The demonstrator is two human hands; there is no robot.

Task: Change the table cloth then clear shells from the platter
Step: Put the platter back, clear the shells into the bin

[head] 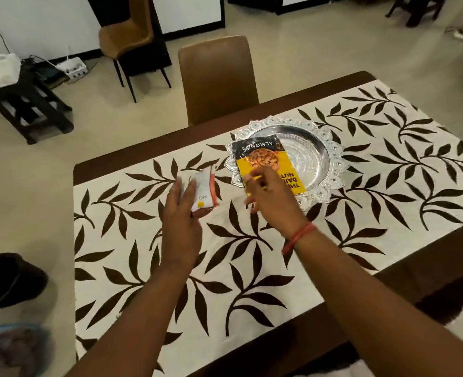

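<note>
Leaf-print cloth (252, 254) laid; left hand (181, 213) grips a white-and-red packet (204, 191), right hand (271, 200) pinches the yellow almond packet (263, 159) over the silver platter (331, 159); next, lift it clear.

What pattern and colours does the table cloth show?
The table cloth is cream-white with dark brown leafy branches, seen in the head view.

A leaf-patterned table cloth (252, 240) covers the worktop (132, 156). The left hand (180, 213) holds a small white packet (204, 193), fingers straight. The right hand (271, 200) pinches an almond packet (265, 159) lying over the silver platter (317, 159).
</note>
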